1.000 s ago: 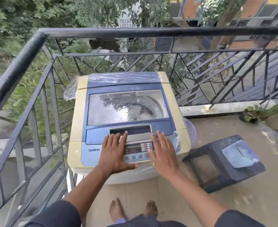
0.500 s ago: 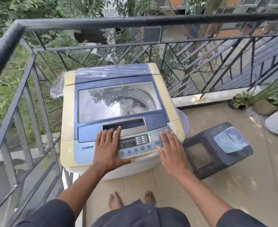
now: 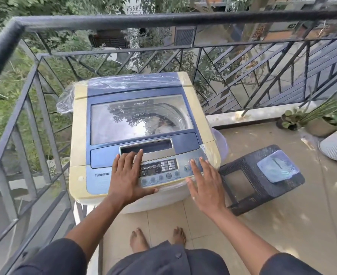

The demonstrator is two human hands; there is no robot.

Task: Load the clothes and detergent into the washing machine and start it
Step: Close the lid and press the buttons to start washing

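Note:
A cream and blue top-load washing machine (image 3: pixel 80 124) stands in the balcony corner, its glass lid (image 3: pixel 140 120) down. Pale clothes (image 3: pixel 161 126) show dimly through the glass. My left hand (image 3: pixel 128 175) lies flat with straight fingers on the left of the control panel (image 3: pixel 159 169), fingertips at the lid handle recess. My right hand (image 3: pixel 205 183) is spread flat at the panel's right end, fingertips over the round buttons (image 3: pixel 187 167). Clear plastic film wraps the panel and the machine's back.
A black metal railing (image 3: pixel 104 21) runs behind and left of the machine. A dark plastic stool (image 3: pixel 249 187) with a blue-grey packet (image 3: pixel 277 166) on it stands to the right. Potted plants (image 3: pixel 334 135) sit at the far right. My bare feet (image 3: pixel 155 239) are on the tiled floor.
My right hand slid from the middle of the panel to its right end. The left hand stayed in place. My view shifted slightly.

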